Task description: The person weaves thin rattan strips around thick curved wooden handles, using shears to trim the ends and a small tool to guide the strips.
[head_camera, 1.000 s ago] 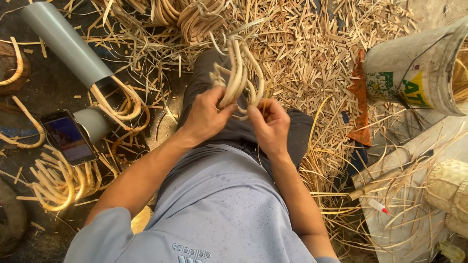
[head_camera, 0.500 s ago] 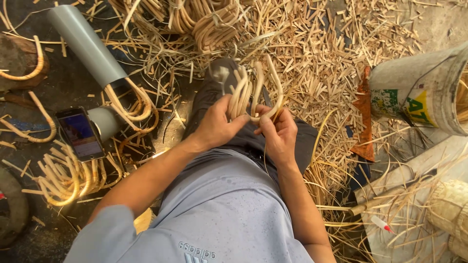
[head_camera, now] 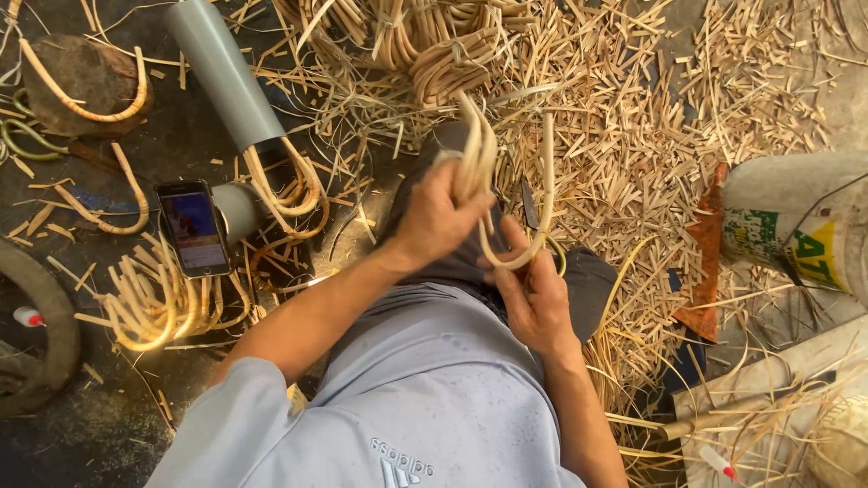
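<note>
Left hand (head_camera: 434, 221) is clenched around a bundle of bent cane strips (head_camera: 472, 149), their ends pointing up and away from the body. Just right of it, one U-shaped strip (head_camera: 533, 226) hangs with its bend lowest, its long axis near upright. Right hand (head_camera: 533, 303) sits directly below, pinching that bend. Both hands are over the lap; straw offcuts (head_camera: 651, 136) lie beyond.

We count two hands: left hand (head_camera: 434, 221) and right hand (head_camera: 533, 303). We see one phone (head_camera: 193, 228), one grey pipe (head_camera: 223, 72), one white sack (head_camera: 796, 226) and one wooden stump (head_camera: 77, 77). Bent cane loops lie in two bundles (head_camera: 158, 303) (head_camera: 443, 45). The loose cane offcuts (head_camera: 651, 108) are too many to count.
</note>
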